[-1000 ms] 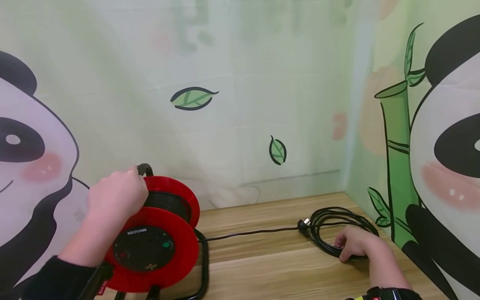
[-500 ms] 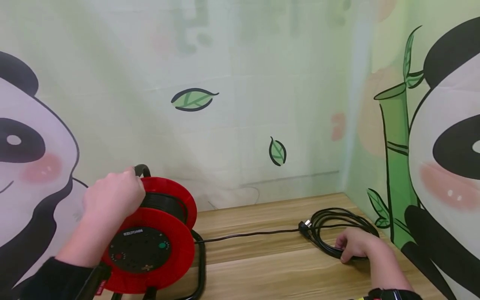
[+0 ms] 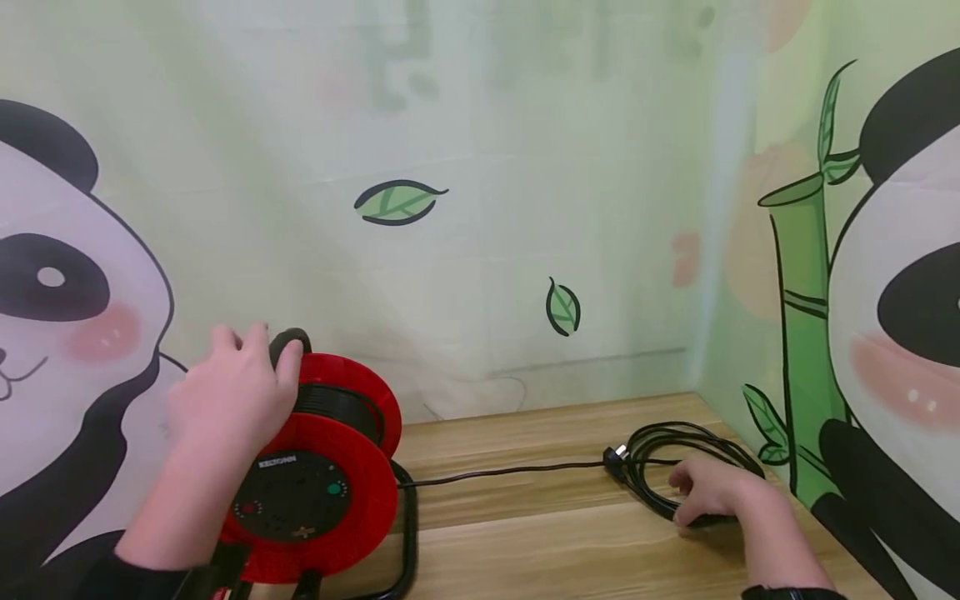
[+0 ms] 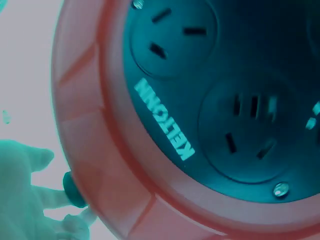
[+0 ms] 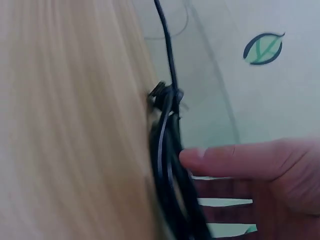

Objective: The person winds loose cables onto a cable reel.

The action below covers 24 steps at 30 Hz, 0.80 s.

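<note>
A red-and-black cable reel (image 3: 311, 483) marked KELTONN stands at the left in the head view. My left hand (image 3: 228, 392) is by the black handle (image 3: 291, 340) at its top, with thumb and fingers spread apart; in the left wrist view fingertips reach the black knob-like end (image 4: 75, 190) past the red rim. A black cable coil (image 3: 660, 437) lies on the table at the right. My right hand (image 3: 712, 492) holds the coil's near side, thumb in front and fingers reaching behind the strands (image 5: 175, 185). Some right fingertips are hidden.
One cable length (image 3: 510, 472) runs from the reel to the coil, where a black plug (image 3: 615, 461) with metal pins sits. The reel's black tube frame (image 3: 408, 533) rests on the wooden table (image 3: 517, 550). A panda-print cloth (image 3: 480, 208) encloses the back and right.
My left hand has loosened from the reel's handle, its thumb and fingers now spread. The right hand stays at the coil. The view has shifted slightly.
</note>
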Each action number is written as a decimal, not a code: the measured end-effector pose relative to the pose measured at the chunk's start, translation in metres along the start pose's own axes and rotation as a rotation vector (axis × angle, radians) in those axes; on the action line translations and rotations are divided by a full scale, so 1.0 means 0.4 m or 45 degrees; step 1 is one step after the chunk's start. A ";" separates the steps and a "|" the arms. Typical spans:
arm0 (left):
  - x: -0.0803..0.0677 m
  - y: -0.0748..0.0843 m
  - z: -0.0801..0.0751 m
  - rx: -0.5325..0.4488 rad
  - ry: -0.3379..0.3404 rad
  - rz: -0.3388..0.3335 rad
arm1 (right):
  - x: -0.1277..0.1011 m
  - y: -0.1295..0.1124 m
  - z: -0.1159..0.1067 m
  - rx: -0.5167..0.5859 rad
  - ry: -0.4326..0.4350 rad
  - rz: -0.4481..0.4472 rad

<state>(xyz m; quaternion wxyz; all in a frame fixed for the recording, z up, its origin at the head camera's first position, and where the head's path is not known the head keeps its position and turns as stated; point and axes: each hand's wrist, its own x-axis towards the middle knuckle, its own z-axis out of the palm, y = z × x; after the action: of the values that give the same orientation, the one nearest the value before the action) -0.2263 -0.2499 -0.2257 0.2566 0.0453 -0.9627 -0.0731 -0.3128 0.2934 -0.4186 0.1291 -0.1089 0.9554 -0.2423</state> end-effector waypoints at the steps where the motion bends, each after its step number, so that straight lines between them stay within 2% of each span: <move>1: -0.014 0.001 -0.001 -0.027 0.057 0.000 | -0.002 -0.007 -0.002 0.001 0.021 -0.011; 5: -0.073 -0.003 0.004 -0.124 0.274 0.043 | -0.001 -0.055 -0.017 -0.018 0.108 -0.082; 7: -0.101 -0.010 0.013 -0.152 0.316 0.068 | 0.004 -0.085 -0.024 -0.027 0.142 -0.142; 9: -0.128 -0.018 0.025 -0.163 0.293 0.075 | 0.011 -0.116 -0.029 -0.037 0.153 -0.201; 12: -0.164 -0.038 0.044 -0.179 0.164 0.057 | 0.024 -0.168 -0.037 -0.063 0.148 -0.252; 15: -0.189 -0.056 0.064 -0.204 -0.024 0.007 | 0.040 -0.215 -0.036 -0.089 0.149 -0.276; 19: -0.204 -0.076 0.091 -0.230 -0.235 -0.052 | 0.072 -0.266 -0.019 -0.169 0.189 -0.344; 24: -0.214 -0.090 0.133 -0.228 -0.460 -0.065 | 0.111 -0.321 0.015 -0.234 0.241 -0.493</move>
<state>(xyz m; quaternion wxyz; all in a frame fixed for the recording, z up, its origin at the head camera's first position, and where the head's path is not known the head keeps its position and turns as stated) -0.1771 -0.2682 -0.3190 0.0810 0.0330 -0.9813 -0.1717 -0.3340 0.1685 -0.3693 -0.0204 -0.2781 0.9426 -0.1838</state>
